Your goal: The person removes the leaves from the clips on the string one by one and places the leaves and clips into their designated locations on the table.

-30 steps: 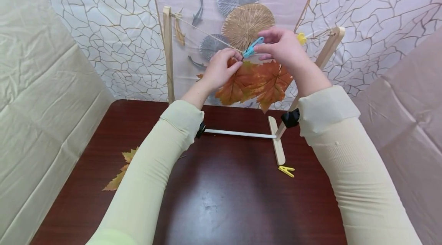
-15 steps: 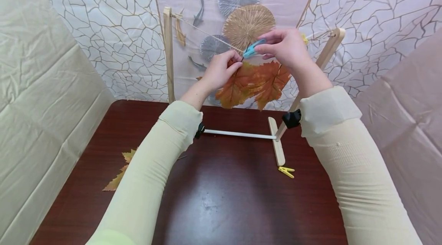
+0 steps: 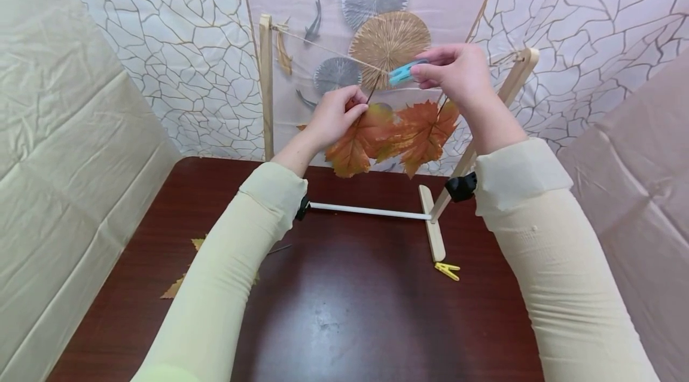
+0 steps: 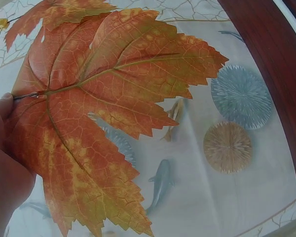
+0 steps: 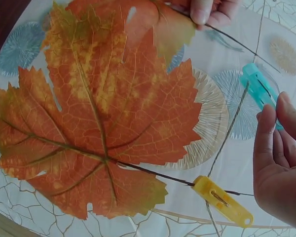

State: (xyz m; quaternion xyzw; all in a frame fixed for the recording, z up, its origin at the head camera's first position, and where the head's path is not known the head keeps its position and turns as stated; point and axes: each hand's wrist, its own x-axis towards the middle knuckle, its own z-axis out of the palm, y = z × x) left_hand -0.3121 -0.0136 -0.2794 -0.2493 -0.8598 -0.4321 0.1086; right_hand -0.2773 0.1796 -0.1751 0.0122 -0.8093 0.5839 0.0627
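My left hand [image 3: 335,116] pinches the dark stem of an orange maple leaf [image 4: 103,84] below a slack string [image 3: 328,49]. The stem's free end slants upward past the fingertips. Thumb and fingers of my right hand [image 3: 462,74] pinch a turquoise clothespin [image 5: 259,89], whose nose is at the string. In the right wrist view the held stem crosses the string just above this clothespin, apart from it. A second maple leaf [image 5: 98,123] hangs beside the first, its stem clipped to the string by a yellow clothespin [image 5: 222,200].
Wooden posts [image 3: 266,89] carry the string, with a white crossbar [image 3: 371,211] low between them. Another yellow clothespin [image 3: 448,271] lies by the right wooden foot [image 3: 432,232]. More leaves [image 3: 173,288] lie on the dark table [image 3: 334,322], partly behind the left sleeve.
My left hand has drawn down and slightly left with the leaf stem. My right hand has shifted a little right with the turquoise clothespin, so the gap between the hands is wider.
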